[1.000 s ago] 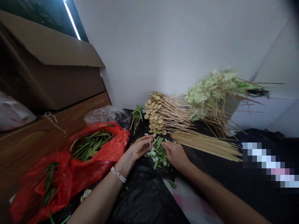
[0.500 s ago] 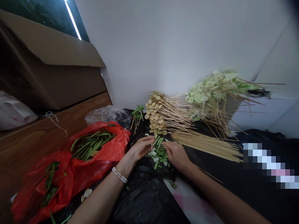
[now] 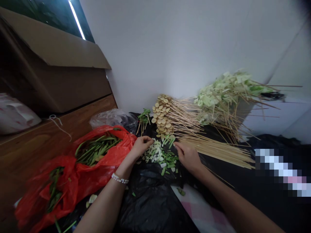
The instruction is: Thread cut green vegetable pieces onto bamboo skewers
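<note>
My left hand (image 3: 143, 145), with a white beaded bracelet at the wrist, is over the left edge of a heap of small white pieces (image 3: 155, 151). Its thumb and forefinger are pressed together, and anything between them is too small to name. To the right, my right hand (image 3: 188, 155) is closed in a pinch beside cut green pieces (image 3: 169, 157); a few longer green pieces lie at its fingertips, and I cannot make out what it grips. Both heaps lie on black plastic (image 3: 148, 200).
Skewered round slices (image 3: 161, 118), bare sticks (image 3: 223, 150) and skewered pale leaves (image 3: 218, 90) lie beyond and right. A small bundle of green skewers (image 3: 144, 115) is behind. Left are red bags (image 3: 97, 174) of green stems, clear plastic (image 3: 113, 119) and a cardboard box (image 3: 73, 85).
My left hand has moved left, away from the green pieces, uncovering the white heap. My right hand has shifted slightly right. The view has shifted a little.
</note>
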Tool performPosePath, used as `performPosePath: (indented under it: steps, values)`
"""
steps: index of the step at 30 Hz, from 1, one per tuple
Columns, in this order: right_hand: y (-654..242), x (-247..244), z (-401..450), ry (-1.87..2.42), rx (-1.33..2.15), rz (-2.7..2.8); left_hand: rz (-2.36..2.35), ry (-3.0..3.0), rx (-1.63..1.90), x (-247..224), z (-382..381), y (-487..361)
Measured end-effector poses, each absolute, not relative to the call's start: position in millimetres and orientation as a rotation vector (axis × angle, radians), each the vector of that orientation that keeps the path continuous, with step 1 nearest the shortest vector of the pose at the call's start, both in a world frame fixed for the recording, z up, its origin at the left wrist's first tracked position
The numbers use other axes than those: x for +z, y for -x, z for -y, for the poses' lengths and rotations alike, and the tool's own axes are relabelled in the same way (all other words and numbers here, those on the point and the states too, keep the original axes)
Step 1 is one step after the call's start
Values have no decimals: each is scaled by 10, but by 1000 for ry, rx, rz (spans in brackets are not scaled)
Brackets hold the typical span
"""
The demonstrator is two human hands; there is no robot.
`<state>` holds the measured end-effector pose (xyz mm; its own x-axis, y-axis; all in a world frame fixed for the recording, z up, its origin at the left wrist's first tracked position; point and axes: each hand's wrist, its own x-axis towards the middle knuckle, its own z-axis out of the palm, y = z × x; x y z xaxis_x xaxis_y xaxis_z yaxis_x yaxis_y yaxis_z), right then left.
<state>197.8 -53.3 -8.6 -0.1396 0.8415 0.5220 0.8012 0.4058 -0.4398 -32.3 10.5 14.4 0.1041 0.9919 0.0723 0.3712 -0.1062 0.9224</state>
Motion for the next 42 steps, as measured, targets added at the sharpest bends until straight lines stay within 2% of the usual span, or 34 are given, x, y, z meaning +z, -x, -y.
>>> performPosePath:
  steps: [5,10,18,24,30,35,42]
  values:
    - [-1977,-117,525,1386,40,1941,-1591,-2065,583,55,-67,350]
    - [-1968,-123,538,1415,19,1958,-1570,-2098,474,4,-50,371]
    - [-1971,-132,535,1405,-3,1960,-1543,-2024,703,83,-78,332]
    - [-1962,-127,543,1372,8,1951,-1302,-1901,880,34,-87,280]
    - [-1935,-106,559,1339,54,1964,-1159,-1341,1079,53,-67,214]
    - [-1906,-113,575,1276,122,1981,-983,-887,1057,139,-31,187]
    - [-1883,-108,597,1298,123,1998,-927,-828,1043,172,2,147]
